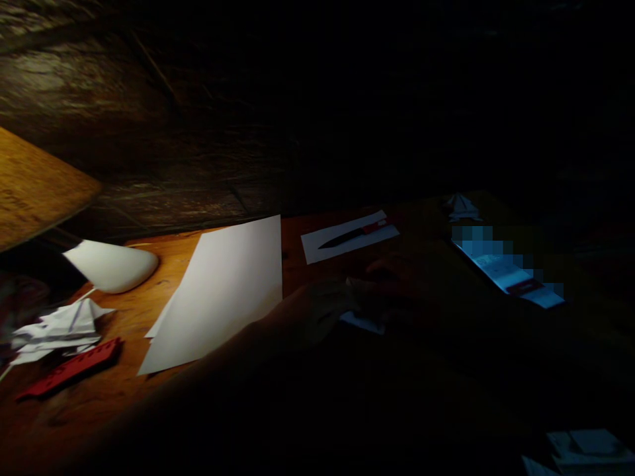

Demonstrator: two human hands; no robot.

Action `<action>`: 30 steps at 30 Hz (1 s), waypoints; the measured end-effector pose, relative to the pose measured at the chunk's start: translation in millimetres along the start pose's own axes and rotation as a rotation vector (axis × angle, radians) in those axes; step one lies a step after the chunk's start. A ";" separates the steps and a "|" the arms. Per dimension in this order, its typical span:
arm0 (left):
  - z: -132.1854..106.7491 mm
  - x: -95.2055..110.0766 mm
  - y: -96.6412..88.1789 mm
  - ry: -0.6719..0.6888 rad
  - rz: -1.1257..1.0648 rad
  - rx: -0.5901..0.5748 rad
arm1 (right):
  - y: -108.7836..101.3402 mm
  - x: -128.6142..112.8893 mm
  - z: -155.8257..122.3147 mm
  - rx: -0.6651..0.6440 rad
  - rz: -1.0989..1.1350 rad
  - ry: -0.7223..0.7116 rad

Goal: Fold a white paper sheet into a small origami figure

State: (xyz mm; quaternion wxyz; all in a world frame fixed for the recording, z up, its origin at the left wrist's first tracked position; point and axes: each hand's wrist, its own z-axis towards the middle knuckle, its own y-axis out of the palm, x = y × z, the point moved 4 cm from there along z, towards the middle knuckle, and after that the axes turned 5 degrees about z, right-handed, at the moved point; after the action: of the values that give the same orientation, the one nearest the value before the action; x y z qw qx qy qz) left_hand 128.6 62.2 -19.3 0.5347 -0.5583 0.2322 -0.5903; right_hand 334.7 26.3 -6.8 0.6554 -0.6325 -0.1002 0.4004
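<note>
White paper scrap (362, 322) is showing under the left hand (317, 311) and right hand (391, 274). I'm seeing both hands resting over it on the wooden table (119, 317), seemingly pinning it; shadow is hiding the fingers, so I cannot tell their state.

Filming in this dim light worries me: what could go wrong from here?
The left hand and right hand work in deep shadow over a small folded white paper, so creases may be misjudged. A black-bladed knife with a red handle lies on a white sheet nearby; a hand could catch it unseen.
</note>
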 end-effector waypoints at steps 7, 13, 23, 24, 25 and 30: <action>4.3 4.1 0.4 0.060 0.076 0.020 | -1.9 10.7 26.5 -0.128 0.212 -0.001; 4.4 3.2 0.6 0.038 0.036 0.016 | 9.4 17.2 15.9 -0.013 0.386 -0.124; 8.4 13.3 10.7 -0.038 0.052 -0.024 | 7.6 21.9 12.8 0.001 0.476 -0.121; 8.4 14.5 11.3 -0.036 0.078 -0.012 | 5.7 21.7 12.6 -0.009 0.499 -0.117; 8.4 15.5 11.8 -0.039 0.104 -0.004 | 3.7 21.8 12.3 -0.022 0.520 -0.104; 8.8 17.7 12.4 -0.067 0.154 -0.002 | -4.1 25.3 8.7 -0.086 0.539 -0.061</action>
State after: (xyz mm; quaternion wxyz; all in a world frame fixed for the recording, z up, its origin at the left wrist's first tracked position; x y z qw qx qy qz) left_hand 144.7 45.3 -20.4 0.5852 -0.5590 0.2571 -0.5282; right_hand 347.4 49.8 -11.0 0.4946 -0.6510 0.0350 0.5748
